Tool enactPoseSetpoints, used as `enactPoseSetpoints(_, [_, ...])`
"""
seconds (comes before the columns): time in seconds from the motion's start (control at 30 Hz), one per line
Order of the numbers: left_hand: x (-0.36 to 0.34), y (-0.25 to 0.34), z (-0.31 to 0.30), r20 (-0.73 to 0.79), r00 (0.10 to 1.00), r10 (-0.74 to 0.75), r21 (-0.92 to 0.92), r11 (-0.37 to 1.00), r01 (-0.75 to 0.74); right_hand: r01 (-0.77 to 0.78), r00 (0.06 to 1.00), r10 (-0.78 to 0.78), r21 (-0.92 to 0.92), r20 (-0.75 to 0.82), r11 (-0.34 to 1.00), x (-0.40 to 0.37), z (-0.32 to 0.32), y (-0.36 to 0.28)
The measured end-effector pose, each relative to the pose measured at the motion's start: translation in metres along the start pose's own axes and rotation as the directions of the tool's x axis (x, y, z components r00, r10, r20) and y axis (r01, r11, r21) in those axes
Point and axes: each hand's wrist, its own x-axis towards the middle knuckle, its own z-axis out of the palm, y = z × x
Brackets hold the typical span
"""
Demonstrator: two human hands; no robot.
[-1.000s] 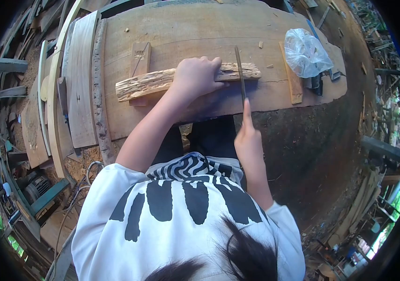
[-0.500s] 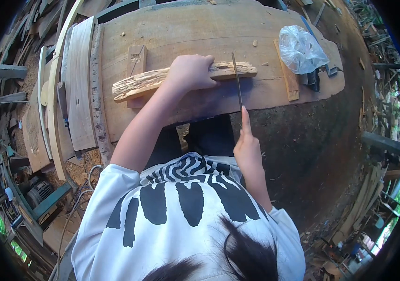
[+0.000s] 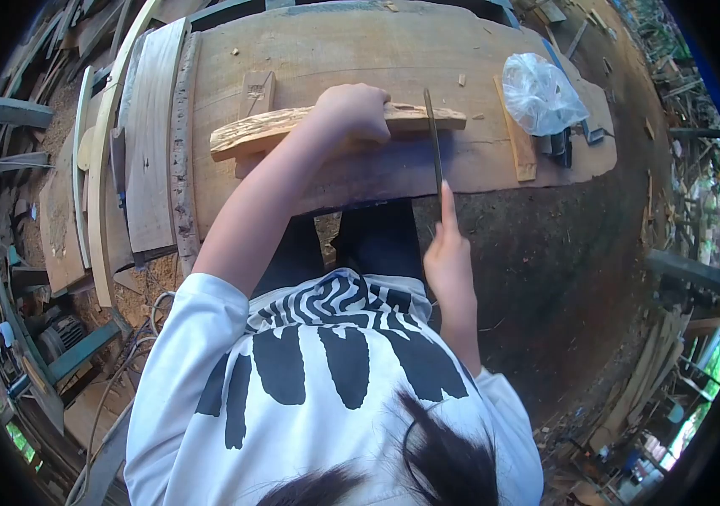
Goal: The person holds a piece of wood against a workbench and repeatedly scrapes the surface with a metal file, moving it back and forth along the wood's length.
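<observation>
A long piece of wood (image 3: 263,133), chipped along its upper face and smoother on its near side, lies across the workbench (image 3: 309,51). My left hand (image 3: 355,111) is closed around it just right of its middle. Its left part rests over a small wooden block (image 3: 257,91). My right hand (image 3: 449,261), below the bench's front edge, grips a long, narrow blade (image 3: 435,139) seen nearly edge-on, with the index finger stretched along it. The blade crosses over the wood near its right end in this view. The handle is hidden in the hand.
At the right of the bench are a clear plastic bag (image 3: 541,94), a wooden strip (image 3: 515,135) and a dark object (image 3: 559,148) partly under the bag. Planks (image 3: 153,135) lean along the left side. A motor (image 3: 60,337) and cables (image 3: 136,358) are at lower left.
The piece of wood has rolled in my left hand, showing more of its smooth near side. My right hand and the blade have moved slightly up and right. The view has shifted a little.
</observation>
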Motion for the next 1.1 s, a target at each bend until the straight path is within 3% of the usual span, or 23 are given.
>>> enactPoseSetpoints(0.07, [-0.001,0.001,0.003,-0.02,1.0,0.012,0.021,1.0,-0.011,-0.043,0.998,0.045,-0.06,0.044,0.997,0.033,-0.001,-0.018])
enactPoseSetpoints(0.17, [-0.001,0.005,0.0,-0.019,1.0,0.001,0.019,1.0,-0.001,-0.043,0.999,0.042,-0.045,-0.013,0.998,0.067,0.008,-0.022])
enactPoseSetpoints(0.4, [0.01,-0.006,-0.006,0.137,0.991,0.0,-0.163,0.986,0.023,-0.074,0.996,0.077,-0.074,0.043,0.995,-0.009,-0.004,0.003])
enactPoseSetpoints(0.53, [0.006,-0.002,-0.006,0.135,0.991,0.003,-0.169,0.985,0.02,-0.135,0.984,0.138,-0.029,0.117,0.99,0.029,-0.008,-0.013])
enactPoseSetpoints(0.6, [0.006,-0.002,-0.007,0.142,0.99,-0.004,-0.166,0.986,0.028,-0.033,0.999,0.033,-0.013,0.007,0.999,0.063,-0.002,-0.019])
enactPoseSetpoints(0.73, [0.02,-0.012,-0.01,0.154,0.988,0.016,-0.17,0.985,0.01,0.057,0.998,-0.055,0.069,-0.03,0.996,0.062,-0.003,-0.009])
enactPoseSetpoints(0.8, [0.025,-0.014,-0.011,0.253,0.967,-0.038,-0.26,0.96,0.105,-0.032,0.999,0.031,0.044,0.038,0.999,0.032,-0.007,-0.003])
enactPoseSetpoints(0.9, [0.022,-0.012,-0.01,0.163,0.986,-0.028,-0.211,0.975,0.063,-0.109,0.991,0.103,0.069,0.082,0.992,0.002,-0.011,0.001])
enactPoseSetpoints(0.97, [0.023,-0.012,-0.009,0.183,0.982,-0.033,-0.205,0.976,0.071,-0.176,0.977,0.17,0.033,0.131,0.984,0.007,-0.015,-0.006])
enactPoseSetpoints(1.1, [0.028,-0.014,0.001,0.144,0.989,-0.018,-0.161,0.986,0.041,0.011,1.0,-0.013,0.127,0.01,0.992,0.054,-0.006,-0.015])
